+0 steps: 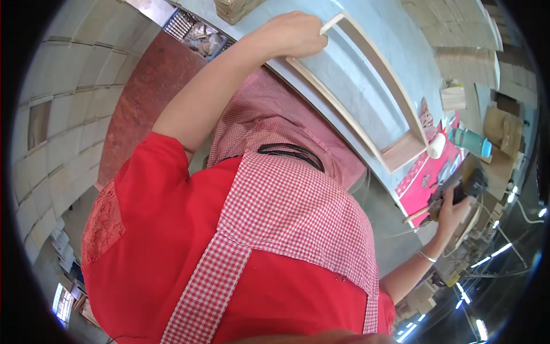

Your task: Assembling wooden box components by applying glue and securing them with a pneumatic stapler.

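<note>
My left hand (303, 35) is closed on the far-left end of a long, narrow frame of pale wood (375, 60). This open rectangle lies slanting across a light blue tabletop (338, 63). Off to the right, my right hand (451, 211) grips a dark hand tool (472, 182), with the fingers wrapped round its handle. The tool is held beyond the frame's near-right end and does not touch it. Its exact kind is too blurred to tell.
A teal bottle with a blue cap (472, 142) and a white bottle (437, 146) stand near a pink cloth (421, 189) at the table's right end. Stacked pale boards (458, 26) line the far side. A blue crate (195, 31) sits at upper left.
</note>
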`<state>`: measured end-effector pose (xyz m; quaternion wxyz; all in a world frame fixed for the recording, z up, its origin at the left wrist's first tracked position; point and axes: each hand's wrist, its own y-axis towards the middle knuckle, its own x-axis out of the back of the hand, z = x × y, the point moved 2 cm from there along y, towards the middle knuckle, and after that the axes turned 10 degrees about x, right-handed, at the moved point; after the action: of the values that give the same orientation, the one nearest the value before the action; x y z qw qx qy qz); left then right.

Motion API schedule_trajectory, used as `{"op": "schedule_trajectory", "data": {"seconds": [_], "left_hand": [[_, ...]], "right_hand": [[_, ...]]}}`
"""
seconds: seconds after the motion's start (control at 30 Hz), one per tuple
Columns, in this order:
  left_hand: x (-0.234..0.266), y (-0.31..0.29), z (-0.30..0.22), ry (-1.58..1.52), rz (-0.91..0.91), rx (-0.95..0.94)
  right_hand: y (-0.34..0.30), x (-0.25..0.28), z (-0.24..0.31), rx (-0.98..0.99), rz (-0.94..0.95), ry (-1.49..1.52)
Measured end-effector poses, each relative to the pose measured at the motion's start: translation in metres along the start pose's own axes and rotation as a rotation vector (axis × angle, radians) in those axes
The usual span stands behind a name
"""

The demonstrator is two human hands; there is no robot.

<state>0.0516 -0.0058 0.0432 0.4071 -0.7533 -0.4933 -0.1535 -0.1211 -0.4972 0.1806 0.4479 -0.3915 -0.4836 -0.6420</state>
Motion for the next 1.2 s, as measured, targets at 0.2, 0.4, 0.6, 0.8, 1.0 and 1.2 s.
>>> {"op": "schedule_trajectory", "data": {"seconds": [0.2, 0.4, 0.6, 0.8, 1.0, 1.2], "left_hand": [[0.008, 0.068, 0.028, 0.159, 0.110, 0.087], [0.012, 0.050, -0.005, 0.150, 0.077, 0.050], [0.008, 0.014, 0.002, -0.184, -0.108, 0.006], [-0.034, -0.011, 0.085, -0.613, -0.186, 0.079], [-0.014, -0.048, 0.019, -0.988, -0.383, -0.278], [0.025, -0.014, -0.013, -0.626, -0.187, -0.137]], "right_hand": [[-0.070, -0.086, -0.103, -0.137, 0.191, -0.349], [-0.078, -0.125, -0.127, -0.359, 0.231, -0.425], [-0.071, -0.128, -0.096, -0.121, -0.014, -0.464], [-0.083, -0.150, 0.041, -0.114, -0.002, 0.559], [-0.059, -0.144, 0.079, 0.035, -0.108, 0.722], [0.000, -0.155, 0.037, -0.091, -0.087, 1.012]]}}
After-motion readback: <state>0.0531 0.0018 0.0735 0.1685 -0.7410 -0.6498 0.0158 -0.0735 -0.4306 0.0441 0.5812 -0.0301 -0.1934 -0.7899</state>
